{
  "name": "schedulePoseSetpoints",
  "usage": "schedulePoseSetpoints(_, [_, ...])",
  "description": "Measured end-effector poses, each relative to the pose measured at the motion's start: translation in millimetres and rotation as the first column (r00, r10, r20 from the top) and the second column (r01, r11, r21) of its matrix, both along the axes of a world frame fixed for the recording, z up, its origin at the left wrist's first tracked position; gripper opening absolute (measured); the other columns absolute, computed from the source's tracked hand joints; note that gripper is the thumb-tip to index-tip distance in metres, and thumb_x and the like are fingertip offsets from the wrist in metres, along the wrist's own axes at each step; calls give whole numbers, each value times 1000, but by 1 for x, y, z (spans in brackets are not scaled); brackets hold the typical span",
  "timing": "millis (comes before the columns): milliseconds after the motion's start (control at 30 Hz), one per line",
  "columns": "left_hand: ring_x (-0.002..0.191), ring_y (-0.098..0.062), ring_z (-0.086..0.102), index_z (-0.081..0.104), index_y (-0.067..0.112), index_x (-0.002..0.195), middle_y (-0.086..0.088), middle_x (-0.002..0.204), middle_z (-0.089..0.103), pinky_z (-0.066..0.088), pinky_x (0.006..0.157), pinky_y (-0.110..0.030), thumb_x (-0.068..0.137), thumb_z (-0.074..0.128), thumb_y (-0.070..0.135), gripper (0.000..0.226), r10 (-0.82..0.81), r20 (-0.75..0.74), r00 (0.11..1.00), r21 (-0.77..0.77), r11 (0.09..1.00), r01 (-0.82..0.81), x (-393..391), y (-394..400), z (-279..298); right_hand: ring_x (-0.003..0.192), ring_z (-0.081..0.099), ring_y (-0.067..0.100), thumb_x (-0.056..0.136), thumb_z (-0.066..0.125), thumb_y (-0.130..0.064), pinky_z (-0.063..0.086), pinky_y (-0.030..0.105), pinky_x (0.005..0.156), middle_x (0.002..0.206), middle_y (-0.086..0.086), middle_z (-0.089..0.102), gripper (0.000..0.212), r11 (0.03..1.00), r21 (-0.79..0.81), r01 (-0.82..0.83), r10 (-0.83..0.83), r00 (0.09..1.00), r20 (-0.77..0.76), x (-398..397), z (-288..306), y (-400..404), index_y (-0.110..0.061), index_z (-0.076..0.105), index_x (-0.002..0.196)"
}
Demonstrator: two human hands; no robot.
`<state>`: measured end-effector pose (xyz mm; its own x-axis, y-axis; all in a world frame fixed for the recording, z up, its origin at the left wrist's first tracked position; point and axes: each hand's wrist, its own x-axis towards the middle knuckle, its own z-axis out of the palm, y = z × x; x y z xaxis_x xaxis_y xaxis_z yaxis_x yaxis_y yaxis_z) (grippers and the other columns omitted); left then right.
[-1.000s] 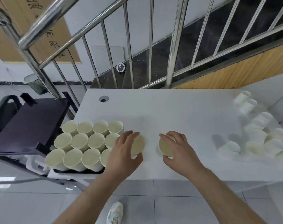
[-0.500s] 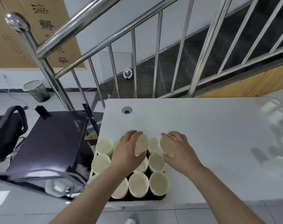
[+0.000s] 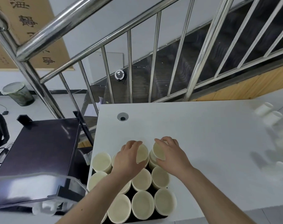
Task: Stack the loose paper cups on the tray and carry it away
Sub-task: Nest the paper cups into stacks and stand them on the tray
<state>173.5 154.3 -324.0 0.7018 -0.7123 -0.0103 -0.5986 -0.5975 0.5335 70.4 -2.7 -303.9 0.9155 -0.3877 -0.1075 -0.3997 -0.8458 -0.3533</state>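
A black tray (image 3: 154, 190) filled with several upright cream paper cups (image 3: 142, 204) rests at the near left corner of the white table (image 3: 202, 135). My left hand (image 3: 127, 160) grips a paper cup (image 3: 141, 153) over the tray's back row. My right hand (image 3: 171, 156) grips another paper cup (image 3: 159, 151) above a cup at the tray's back right. Several loose white cups (image 3: 273, 116) lie blurred at the table's right edge.
A steel stair railing (image 3: 129, 46) runs behind the table. To the left stands a dark cart (image 3: 40, 146) with a clear plastic piece (image 3: 40, 189). A cable hole (image 3: 122, 116) is in the table top. A bin (image 3: 18, 93) sits on the floor at far left.
Both hands carried their cups left from the bare table top to above the tray's back row. The view swung left, pushing the loose cups to the right edge.
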Motion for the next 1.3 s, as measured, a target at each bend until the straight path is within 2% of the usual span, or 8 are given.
schedulePoseSetpoints(167, [121, -15, 47, 33, 31, 140, 12, 140, 37, 38, 93, -29, 80, 62, 50, 69, -4, 14, 1000, 90, 996, 2, 0, -6, -12, 131, 29, 14, 88, 59, -34, 48, 28, 87, 142, -7, 30, 68, 1000, 20, -11, 12, 999, -44, 6, -7, -3, -31, 30, 148])
schedulePoseSetpoints(400, [128, -11, 40, 32, 33, 141, 14, 142, 34, 32, 100, -28, 81, 59, 53, 69, -27, 32, 999, 156, 988, 22, 2, -8, -23, 133, 29, 15, 86, 60, -40, 47, 32, 92, 144, -6, 30, 69, 998, 56, -4, 9, 996, -85, 11, -15, -5, -26, 31, 148])
schedulePoseSetpoints(667, [125, -14, 42, 36, 33, 137, 13, 138, 39, 34, 97, -28, 83, 57, 47, 60, -46, 35, 998, 218, 975, 38, 3, -13, -26, 131, 35, 18, 90, 57, -32, 44, 33, 96, 145, -4, 36, 64, 999, 45, -18, 25, 987, -161, 12, -25, -3, -21, 32, 147])
schedulePoseSetpoints(833, [123, -14, 43, 38, 33, 135, 12, 137, 39, 34, 97, -29, 83, 58, 46, 58, -39, 28, 999, 233, 972, 31, 3, -14, -25, 129, 34, 18, 89, 57, -28, 46, 32, 92, 143, -5, 36, 63, 999, 53, 2, 6, 988, -152, 13, -29, -1, -22, 33, 146])
schedulePoseSetpoints(1067, [130, -13, 35, 35, 35, 138, 13, 140, 34, 31, 102, -28, 84, 58, 46, 60, -30, 19, 999, 204, 979, 26, -1, -14, -19, 132, 32, 17, 90, 57, -28, 47, 31, 91, 144, -6, 35, 61, 998, 62, 3, 5, 992, -123, 4, -25, -3, -21, 34, 145])
schedulePoseSetpoints(1300, [126, -15, 41, 46, 29, 135, 11, 136, 43, 36, 100, -31, 81, 66, 35, 58, -50, 54, 997, -9, 999, 50, -31, -34, 9, 135, 28, 12, 92, 55, -26, 45, 29, 94, 147, -8, 30, 59, 1000, 5, 4, -4, 1000, 13, -47, 7, -35, -24, 33, 147])
